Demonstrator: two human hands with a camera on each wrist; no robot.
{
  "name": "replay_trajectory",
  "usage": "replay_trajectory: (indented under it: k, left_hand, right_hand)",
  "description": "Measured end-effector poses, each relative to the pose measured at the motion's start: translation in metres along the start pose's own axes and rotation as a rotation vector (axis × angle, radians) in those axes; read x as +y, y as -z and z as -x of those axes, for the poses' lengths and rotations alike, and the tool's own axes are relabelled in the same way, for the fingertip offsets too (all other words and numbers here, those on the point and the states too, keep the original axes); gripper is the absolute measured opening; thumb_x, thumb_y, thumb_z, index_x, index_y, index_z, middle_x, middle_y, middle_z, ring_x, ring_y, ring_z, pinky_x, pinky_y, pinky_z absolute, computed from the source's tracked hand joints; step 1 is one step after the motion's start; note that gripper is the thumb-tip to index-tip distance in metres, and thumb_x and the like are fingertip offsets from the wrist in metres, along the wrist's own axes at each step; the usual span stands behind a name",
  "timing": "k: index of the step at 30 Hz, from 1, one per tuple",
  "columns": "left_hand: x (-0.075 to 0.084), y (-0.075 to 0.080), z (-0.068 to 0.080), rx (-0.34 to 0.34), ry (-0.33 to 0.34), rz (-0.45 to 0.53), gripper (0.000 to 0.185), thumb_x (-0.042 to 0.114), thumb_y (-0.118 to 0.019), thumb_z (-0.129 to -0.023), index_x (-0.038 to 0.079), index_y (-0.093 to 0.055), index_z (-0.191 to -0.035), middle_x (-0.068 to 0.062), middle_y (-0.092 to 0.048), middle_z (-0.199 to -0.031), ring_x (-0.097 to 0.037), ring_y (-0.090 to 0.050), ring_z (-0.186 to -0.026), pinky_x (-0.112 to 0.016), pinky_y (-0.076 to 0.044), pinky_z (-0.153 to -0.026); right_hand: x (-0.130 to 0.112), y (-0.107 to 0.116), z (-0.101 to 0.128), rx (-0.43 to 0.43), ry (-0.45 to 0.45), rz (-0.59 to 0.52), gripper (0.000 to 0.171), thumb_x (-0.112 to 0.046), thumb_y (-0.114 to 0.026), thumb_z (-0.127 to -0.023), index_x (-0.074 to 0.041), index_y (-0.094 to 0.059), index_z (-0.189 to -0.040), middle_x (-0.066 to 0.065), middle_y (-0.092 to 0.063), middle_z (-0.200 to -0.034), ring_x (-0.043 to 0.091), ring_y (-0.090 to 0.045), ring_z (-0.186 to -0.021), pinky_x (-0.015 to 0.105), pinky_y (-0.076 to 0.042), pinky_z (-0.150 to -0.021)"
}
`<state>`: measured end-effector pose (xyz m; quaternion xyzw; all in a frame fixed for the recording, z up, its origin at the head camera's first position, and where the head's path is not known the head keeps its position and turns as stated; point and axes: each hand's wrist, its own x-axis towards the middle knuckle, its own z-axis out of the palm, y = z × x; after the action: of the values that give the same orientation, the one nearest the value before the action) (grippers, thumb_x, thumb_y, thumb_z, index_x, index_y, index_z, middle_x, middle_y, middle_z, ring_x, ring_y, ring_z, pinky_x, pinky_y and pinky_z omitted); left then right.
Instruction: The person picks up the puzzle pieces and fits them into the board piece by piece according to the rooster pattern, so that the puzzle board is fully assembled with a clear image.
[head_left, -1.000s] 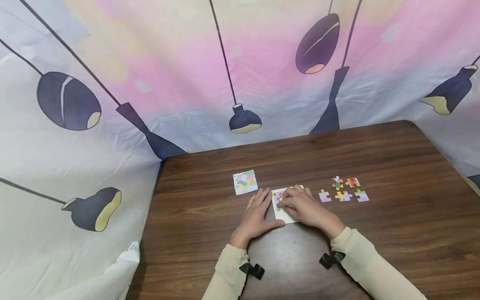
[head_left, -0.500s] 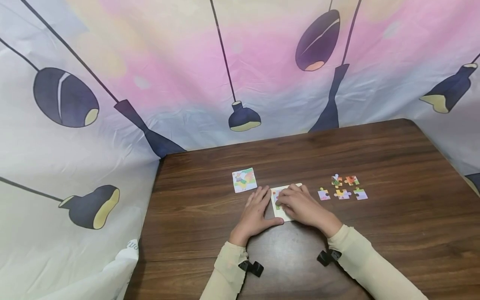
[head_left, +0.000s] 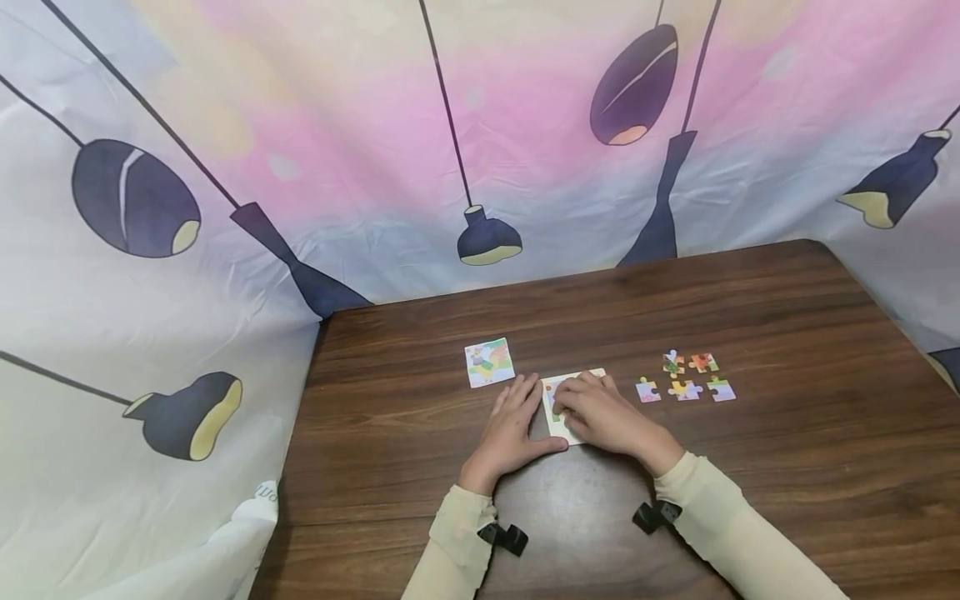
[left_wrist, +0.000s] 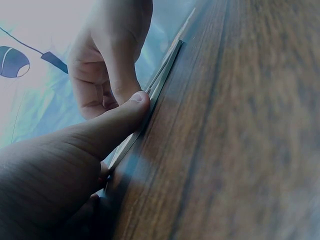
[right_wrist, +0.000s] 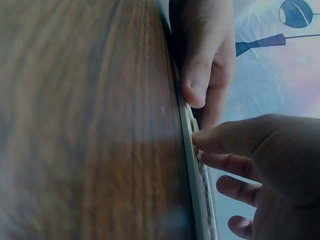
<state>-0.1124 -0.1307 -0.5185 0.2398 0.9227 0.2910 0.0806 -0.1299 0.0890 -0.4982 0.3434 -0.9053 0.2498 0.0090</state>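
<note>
Just below frame centre, the left hand (head_left: 510,429) lies spread against the puzzle board (head_left: 561,429), seemingly to steady it; the right hand (head_left: 606,413) pinches a puzzle piece (right_wrist: 195,124) over it. Loose pieces (head_left: 722,390) lie at centre right, apparently within reach.

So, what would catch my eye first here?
Probably the pastel cloth with dark lamps printed on it, rising behind the table. Next, the left hand and right hand at a small white board, with five loose puzzle pieces to its right and a square picture card to its upper left.
</note>
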Motion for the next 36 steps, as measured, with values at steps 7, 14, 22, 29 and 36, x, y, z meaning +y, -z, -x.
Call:
replay_trajectory:
  k: [7, 14, 22, 29, 36]
  left_hand:
    - [0.001, 0.0, -0.001, -0.002, 0.003, -0.007, 0.103, 0.053, -0.079, -0.092, 0.004, -0.027, -0.167, -0.011, -0.023, -0.174, -0.03, -0.01, -0.163, -0.051, -0.011, -0.131]
    - [0.001, 0.002, -0.002, 0.006, 0.002, -0.007, 0.103, 0.053, -0.079, -0.092, 0.005, -0.028, -0.167, -0.011, -0.023, -0.174, -0.03, -0.01, -0.163, -0.051, -0.011, -0.131]
    - [0.0, 0.0, 0.001, 0.003, 0.011, 0.014, 0.102, 0.054, -0.078, -0.092, 0.006, -0.028, -0.167, -0.009, -0.023, -0.175, -0.028, -0.009, -0.163, -0.051, -0.011, -0.131]
    - [0.003, -0.002, 0.005, 0.004, 0.016, 0.027, 0.102, 0.054, -0.079, -0.092, 0.005, -0.03, -0.166, -0.011, -0.025, -0.174, -0.031, -0.012, -0.163, -0.054, -0.013, -0.13]
    - [0.004, -0.001, 0.002, 0.019, 0.013, 0.008, 0.103, 0.052, -0.081, -0.09, 0.004, -0.031, -0.166, -0.011, -0.027, -0.173, -0.032, -0.015, -0.162, -0.054, -0.016, -0.13]
  right_hand:
    - [0.0, 0.005, 0.001, -0.043, -0.01, 0.006, 0.028, -0.008, -0.077, -0.095, -0.011, -0.077, -0.123, 0.004, -0.07, -0.127, 0.029, -0.059, -0.12, 0.051, -0.041, -0.089]
    - [-0.003, 0.003, -0.006, 0.001, 0.001, 0.109, 0.021, -0.014, -0.08, -0.094, -0.015, -0.083, -0.115, 0.002, -0.072, -0.12, 0.026, -0.06, -0.11, 0.05, -0.041, -0.084]
    - [0.004, -0.01, -0.007, 0.09, -0.077, -0.081, 0.014, -0.011, -0.083, -0.09, -0.02, -0.081, -0.1, -0.005, -0.073, -0.109, 0.022, -0.058, -0.106, 0.043, -0.035, -0.081]
    - [0.019, -0.003, 0.009, 0.253, -0.018, -0.22, 0.014, -0.008, -0.083, -0.09, -0.016, -0.083, -0.102, -0.003, -0.071, -0.105, 0.022, -0.058, -0.102, 0.046, -0.034, -0.085]
    - [0.07, 0.04, 0.039, 0.44, -0.107, -0.23, 0.016, 0.0, -0.085, -0.086, -0.006, -0.083, -0.101, 0.003, -0.072, -0.096, 0.023, -0.059, -0.091, 0.037, -0.044, -0.08]
